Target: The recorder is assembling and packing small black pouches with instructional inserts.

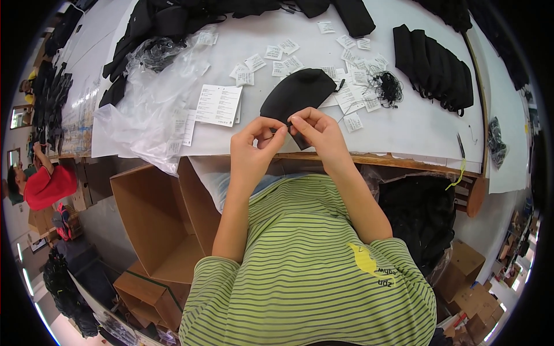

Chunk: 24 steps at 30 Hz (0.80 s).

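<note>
A black strip (300, 141) is pinched by the left hand (254, 144) and right hand (323, 138), beside the black pouch (294, 92) on the table (415, 135); black cases (430, 66) are lined up, thin cords (388, 87) lie loose; completion cannot be told.

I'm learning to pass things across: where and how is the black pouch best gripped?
Probably pinch the black pouch by its rounded far edge, coming from across the table: that edge is uncovered, while the left hand and right hand are at its near end.

White-topped table (433, 131), grey floor (103, 212), bright tube lights (27, 281)
</note>
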Tool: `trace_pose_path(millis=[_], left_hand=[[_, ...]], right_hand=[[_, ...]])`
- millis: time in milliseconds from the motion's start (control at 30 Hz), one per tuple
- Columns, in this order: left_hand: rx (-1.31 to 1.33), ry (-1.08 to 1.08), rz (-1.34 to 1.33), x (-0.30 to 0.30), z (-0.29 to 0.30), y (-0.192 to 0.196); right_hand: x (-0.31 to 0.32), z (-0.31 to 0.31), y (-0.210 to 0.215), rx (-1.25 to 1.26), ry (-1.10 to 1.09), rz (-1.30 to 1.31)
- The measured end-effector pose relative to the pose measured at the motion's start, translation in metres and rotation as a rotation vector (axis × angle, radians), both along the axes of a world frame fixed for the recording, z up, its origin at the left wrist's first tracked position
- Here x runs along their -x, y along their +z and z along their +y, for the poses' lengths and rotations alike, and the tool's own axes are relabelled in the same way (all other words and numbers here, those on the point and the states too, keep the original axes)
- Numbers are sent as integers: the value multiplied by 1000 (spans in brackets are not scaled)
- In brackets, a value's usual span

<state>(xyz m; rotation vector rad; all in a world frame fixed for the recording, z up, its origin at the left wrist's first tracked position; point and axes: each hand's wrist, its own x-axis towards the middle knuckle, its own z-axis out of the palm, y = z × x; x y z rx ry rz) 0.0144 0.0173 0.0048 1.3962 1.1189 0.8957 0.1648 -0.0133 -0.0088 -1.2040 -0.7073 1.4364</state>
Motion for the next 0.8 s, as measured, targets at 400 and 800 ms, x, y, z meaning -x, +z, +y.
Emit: trace_pose_path(millis=[400, 800], left_hand=[[-58, -19, 112, -2, -1, 0], [-73, -26, 122, -2, 0, -4]], right_hand=[[1, -1, -16, -135, -81, -269], [-2, 1, -22, -106, -55, -263]])
